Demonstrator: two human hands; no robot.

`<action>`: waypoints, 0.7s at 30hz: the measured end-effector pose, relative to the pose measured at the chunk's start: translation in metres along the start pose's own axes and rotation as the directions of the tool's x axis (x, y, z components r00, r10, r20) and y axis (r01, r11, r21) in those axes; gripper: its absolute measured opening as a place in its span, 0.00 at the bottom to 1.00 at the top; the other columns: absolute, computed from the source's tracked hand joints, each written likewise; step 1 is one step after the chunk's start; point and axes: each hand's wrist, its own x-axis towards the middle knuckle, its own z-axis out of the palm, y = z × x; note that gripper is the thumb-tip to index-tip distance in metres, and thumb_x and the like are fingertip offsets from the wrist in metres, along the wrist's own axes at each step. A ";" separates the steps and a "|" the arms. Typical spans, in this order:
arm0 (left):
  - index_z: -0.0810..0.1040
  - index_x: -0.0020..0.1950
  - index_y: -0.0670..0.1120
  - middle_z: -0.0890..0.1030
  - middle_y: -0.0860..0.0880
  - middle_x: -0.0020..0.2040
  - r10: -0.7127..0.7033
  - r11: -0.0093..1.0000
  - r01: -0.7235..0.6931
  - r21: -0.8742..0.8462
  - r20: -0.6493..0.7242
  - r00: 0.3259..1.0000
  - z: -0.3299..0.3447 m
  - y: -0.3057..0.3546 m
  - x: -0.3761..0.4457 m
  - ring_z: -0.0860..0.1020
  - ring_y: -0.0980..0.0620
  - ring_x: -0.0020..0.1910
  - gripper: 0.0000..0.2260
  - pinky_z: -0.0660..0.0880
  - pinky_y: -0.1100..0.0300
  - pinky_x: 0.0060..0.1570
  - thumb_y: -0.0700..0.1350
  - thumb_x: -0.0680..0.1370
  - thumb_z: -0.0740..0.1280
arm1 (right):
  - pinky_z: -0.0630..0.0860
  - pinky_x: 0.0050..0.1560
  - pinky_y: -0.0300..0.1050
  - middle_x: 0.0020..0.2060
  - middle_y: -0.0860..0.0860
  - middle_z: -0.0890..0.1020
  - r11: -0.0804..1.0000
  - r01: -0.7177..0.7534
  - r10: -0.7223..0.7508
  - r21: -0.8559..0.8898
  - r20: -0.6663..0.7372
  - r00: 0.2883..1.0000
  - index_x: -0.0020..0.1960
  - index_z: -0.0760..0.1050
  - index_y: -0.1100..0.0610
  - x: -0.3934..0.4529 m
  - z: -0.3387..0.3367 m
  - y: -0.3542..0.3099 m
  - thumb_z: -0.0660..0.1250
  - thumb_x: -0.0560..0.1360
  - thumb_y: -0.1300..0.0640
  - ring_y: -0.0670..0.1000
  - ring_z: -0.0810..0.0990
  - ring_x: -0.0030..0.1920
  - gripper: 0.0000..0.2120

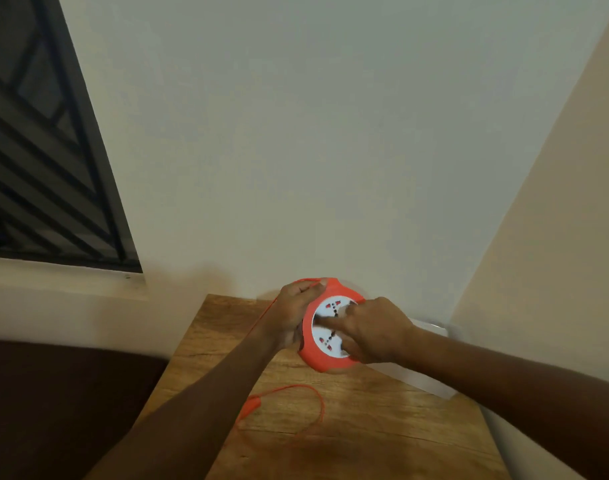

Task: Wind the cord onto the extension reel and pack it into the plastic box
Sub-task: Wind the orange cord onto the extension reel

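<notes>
An orange extension reel (313, 355) with a white socket face is held up over the far end of the wooden table (365, 427). My left hand (292, 313) grips its left rim, with the thin orange cord (317, 407) passing under the fingers. My right hand (372, 329) presses on the white face, one finger stretched across the middle. The cord runs down the table's left side and lies in a loose loop near the front. A white plastic box (431, 375) sits to the right, mostly hidden behind my right arm.
The table stands in a corner, with white wall behind and a cream wall on the right. A dark barred window (36, 150) with a white sill is at the left. Something dark brown (54, 403) lies left of the table.
</notes>
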 end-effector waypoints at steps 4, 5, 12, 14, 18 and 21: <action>0.85 0.58 0.39 0.86 0.35 0.55 0.129 0.985 -0.141 -0.103 -0.117 0.985 0.011 -0.002 0.005 0.86 0.37 0.52 0.11 0.85 0.44 0.50 0.44 0.84 0.67 | 0.76 0.62 0.50 0.67 0.47 0.78 0.396 -0.480 0.706 0.783 0.075 0.704 0.75 0.66 0.45 0.010 0.010 -0.033 0.67 0.73 0.38 0.53 0.77 0.64 0.32; 0.85 0.58 0.37 0.86 0.34 0.56 0.147 0.984 -0.158 -0.077 -0.140 0.979 0.012 -0.004 0.005 0.85 0.36 0.54 0.12 0.84 0.40 0.54 0.44 0.84 0.67 | 0.77 0.60 0.50 0.67 0.49 0.77 0.113 -0.447 0.750 0.887 0.219 0.624 0.76 0.65 0.48 0.015 0.009 -0.041 0.65 0.75 0.40 0.53 0.78 0.62 0.31; 0.88 0.52 0.43 0.87 0.34 0.51 0.143 0.989 -0.137 0.047 -0.166 0.976 0.000 -0.013 0.003 0.86 0.39 0.49 0.12 0.84 0.43 0.51 0.48 0.84 0.68 | 0.76 0.28 0.40 0.44 0.54 0.86 -0.149 -0.446 0.537 0.883 0.450 0.713 0.80 0.42 0.47 0.008 0.007 -0.067 0.69 0.74 0.54 0.50 0.83 0.30 0.45; 0.89 0.52 0.46 0.88 0.38 0.52 0.113 0.993 -0.108 0.040 -0.167 0.979 0.001 -0.011 0.002 0.88 0.41 0.49 0.11 0.86 0.48 0.44 0.49 0.84 0.68 | 0.80 0.42 0.44 0.55 0.52 0.84 0.251 -0.493 0.560 0.833 0.290 0.776 0.78 0.52 0.51 0.001 0.004 -0.065 0.70 0.73 0.48 0.52 0.85 0.47 0.40; 0.89 0.50 0.49 0.89 0.41 0.50 0.079 0.996 -0.074 0.044 -0.126 0.989 -0.005 0.001 0.003 0.89 0.42 0.45 0.11 0.85 0.53 0.39 0.49 0.84 0.67 | 0.80 0.45 0.52 0.65 0.55 0.76 0.971 -0.156 0.163 0.180 -0.028 0.986 0.66 0.73 0.49 -0.017 -0.007 -0.030 0.64 0.76 0.57 0.60 0.81 0.56 0.19; 0.89 0.51 0.48 0.88 0.39 0.53 0.055 0.997 -0.050 0.059 -0.074 0.996 -0.006 0.004 0.004 0.88 0.41 0.47 0.12 0.85 0.51 0.42 0.48 0.84 0.67 | 0.81 0.49 0.57 0.78 0.58 0.57 0.991 0.132 -0.128 -0.025 0.105 0.986 0.69 0.72 0.46 -0.016 -0.019 -0.002 0.65 0.79 0.60 0.64 0.74 0.65 0.20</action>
